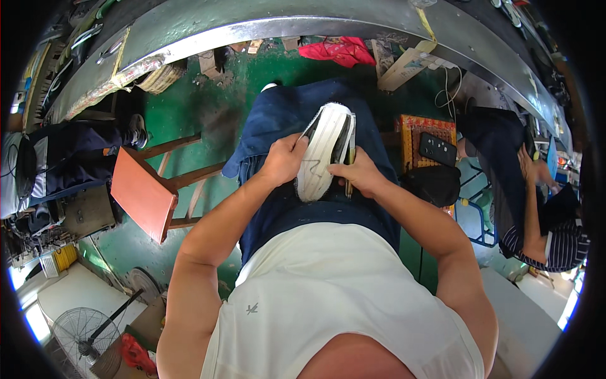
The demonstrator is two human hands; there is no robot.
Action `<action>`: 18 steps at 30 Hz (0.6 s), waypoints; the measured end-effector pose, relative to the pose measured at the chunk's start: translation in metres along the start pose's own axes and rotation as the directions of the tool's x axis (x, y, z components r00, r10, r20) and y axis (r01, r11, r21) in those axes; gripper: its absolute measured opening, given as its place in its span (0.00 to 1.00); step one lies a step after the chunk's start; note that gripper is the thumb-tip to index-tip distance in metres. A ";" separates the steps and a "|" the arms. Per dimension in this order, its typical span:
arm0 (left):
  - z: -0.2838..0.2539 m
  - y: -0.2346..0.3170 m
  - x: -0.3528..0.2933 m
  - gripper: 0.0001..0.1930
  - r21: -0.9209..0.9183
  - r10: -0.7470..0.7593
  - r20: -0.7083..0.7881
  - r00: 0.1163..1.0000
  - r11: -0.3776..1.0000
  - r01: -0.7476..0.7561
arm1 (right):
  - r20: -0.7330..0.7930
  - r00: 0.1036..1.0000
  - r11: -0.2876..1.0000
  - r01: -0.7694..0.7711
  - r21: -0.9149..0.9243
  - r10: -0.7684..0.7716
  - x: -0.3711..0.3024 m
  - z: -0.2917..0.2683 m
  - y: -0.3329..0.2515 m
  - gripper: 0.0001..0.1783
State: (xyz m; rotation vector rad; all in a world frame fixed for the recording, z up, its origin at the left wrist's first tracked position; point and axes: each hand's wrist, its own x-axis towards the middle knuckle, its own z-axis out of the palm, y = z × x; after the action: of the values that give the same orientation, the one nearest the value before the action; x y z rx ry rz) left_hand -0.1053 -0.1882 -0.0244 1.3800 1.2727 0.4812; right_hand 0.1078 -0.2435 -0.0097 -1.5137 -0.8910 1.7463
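Pointing away from the torso above dark blue trousers, a white shoe piece (317,158) is gripped at its left edge by the curled left hand (284,160); a slim tool (352,140) is held in the closed right hand (362,174), thumb laid against the shoe piece. Both elbows are bent outward.

1. A white sleeveless top (341,278), plain and softly creased, fills the lower middle of the frame.
2. Its neckline (351,331) is a wide, rounded scoop near the bottom edge.
3. Narrow hemmed bands (213,341) edge the armholes at lower left and lower right.
4. A small, dark, angular mark (252,309) sits on the top, left of the frame's lower centre.
5. Dark blue cloth (268,132) covers the legs at the centre; trousers or apron, I cannot tell.
6. The left hand (284,159), right hand (361,173) and both arms (218,224) are bare.
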 end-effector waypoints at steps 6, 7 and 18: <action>-0.021 0.015 -0.005 0.21 -0.123 -0.069 0.349 0.935 0.985 0.119 | 0.277 0.946 0.979 -0.126 -0.162 0.167 0.006 -0.031 -0.007 0.27; -0.020 0.007 -0.003 0.25 -0.301 -0.057 0.390 0.919 0.935 0.186 | 0.146 0.969 0.965 -0.169 -0.202 0.201 0.000 -0.033 -0.016 0.30; 0.024 -0.014 -0.021 0.56 -0.091 0.043 0.245 0.969 0.996 -0.021 | 0.294 0.940 0.666 0.108 -0.738 0.174 -0.067 -0.075 -0.057 0.23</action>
State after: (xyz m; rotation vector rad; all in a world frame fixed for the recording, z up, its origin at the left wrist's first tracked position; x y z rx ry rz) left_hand -0.0978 -0.2203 -0.0356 1.3423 1.0170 0.3698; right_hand 0.1930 -0.2621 0.0665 -1.7193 -1.9739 1.7888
